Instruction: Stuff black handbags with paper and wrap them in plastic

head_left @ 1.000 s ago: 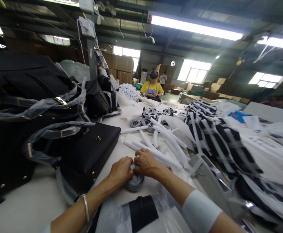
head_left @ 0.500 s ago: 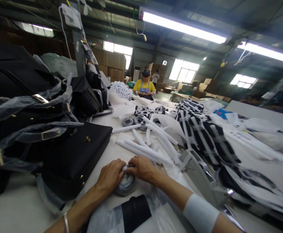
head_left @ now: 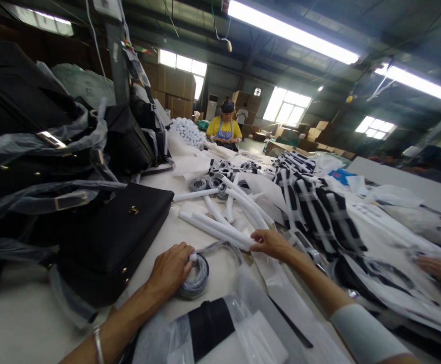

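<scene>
My left hand [head_left: 172, 269] is closed on the upper left edge of a coil of grey strip [head_left: 194, 284], its thumb and fingers by a small white piece on the coil. The coil rests on the white work surface. My right hand [head_left: 271, 245] reaches forward, fingers bent and pinched at the near end of a white foam strip [head_left: 228, 233]. Between my hands a loose grey strip [head_left: 220, 244] bends across the surface. Nearest me lies a black piece [head_left: 210, 326] wrapped in clear plastic.
Black handbags [head_left: 117, 242] with plastic-wrapped handles crowd the left. Several grey coils [head_left: 199, 184] lie farther back. Black-and-white wrapped straps [head_left: 319, 212] are piled at the right. Another person's hand [head_left: 440, 268] shows at the right edge; a person in yellow [head_left: 224, 129] sits at the far end.
My right hand has left the coil and moved forward and right to the white foam strips. My left hand stays on the coil. Another person's hand has appeared at the right edge.
</scene>
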`<action>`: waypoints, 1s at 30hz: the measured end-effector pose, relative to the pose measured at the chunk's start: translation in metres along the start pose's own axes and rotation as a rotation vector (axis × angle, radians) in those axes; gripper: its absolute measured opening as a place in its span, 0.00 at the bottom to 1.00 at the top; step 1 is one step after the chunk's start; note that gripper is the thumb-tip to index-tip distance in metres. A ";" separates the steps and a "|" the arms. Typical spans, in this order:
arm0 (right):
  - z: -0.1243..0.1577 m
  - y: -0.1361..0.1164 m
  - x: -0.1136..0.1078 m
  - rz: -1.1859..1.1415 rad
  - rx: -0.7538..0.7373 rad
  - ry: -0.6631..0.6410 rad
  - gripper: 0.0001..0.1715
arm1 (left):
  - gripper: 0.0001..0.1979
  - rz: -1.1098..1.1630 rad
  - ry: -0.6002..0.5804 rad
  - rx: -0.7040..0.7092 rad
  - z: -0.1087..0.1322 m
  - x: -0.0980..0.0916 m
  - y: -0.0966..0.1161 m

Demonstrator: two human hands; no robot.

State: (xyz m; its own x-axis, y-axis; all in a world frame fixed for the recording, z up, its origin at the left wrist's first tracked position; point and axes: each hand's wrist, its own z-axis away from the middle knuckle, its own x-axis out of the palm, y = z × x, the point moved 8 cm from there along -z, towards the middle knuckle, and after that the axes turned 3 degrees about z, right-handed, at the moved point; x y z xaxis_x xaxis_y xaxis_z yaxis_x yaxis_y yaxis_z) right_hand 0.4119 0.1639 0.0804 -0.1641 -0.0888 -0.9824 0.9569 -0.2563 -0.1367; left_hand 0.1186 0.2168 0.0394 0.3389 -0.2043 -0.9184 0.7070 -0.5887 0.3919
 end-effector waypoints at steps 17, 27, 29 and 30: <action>0.007 -0.048 0.035 0.112 -0.041 -0.085 0.09 | 0.11 -0.003 -0.008 -0.026 0.002 -0.003 0.002; -0.017 -0.063 0.038 0.082 -0.025 -0.237 0.13 | 0.13 0.020 0.014 -0.015 0.004 -0.001 0.000; -0.019 -0.058 0.038 0.025 -0.002 -0.294 0.10 | 0.11 0.030 0.019 -0.009 0.004 -0.001 0.001; -0.019 -0.054 0.039 -0.007 0.014 -0.322 0.08 | 0.11 0.035 0.021 -0.010 0.005 -0.002 0.001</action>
State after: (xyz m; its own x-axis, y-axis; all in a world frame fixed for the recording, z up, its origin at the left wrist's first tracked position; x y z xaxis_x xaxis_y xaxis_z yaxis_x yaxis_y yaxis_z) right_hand 0.3585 0.1928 0.0472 -0.2400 -0.3870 -0.8903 0.9526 -0.2707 -0.1391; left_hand 0.1158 0.2130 0.0412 0.3762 -0.2079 -0.9029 0.7010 -0.5734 0.4241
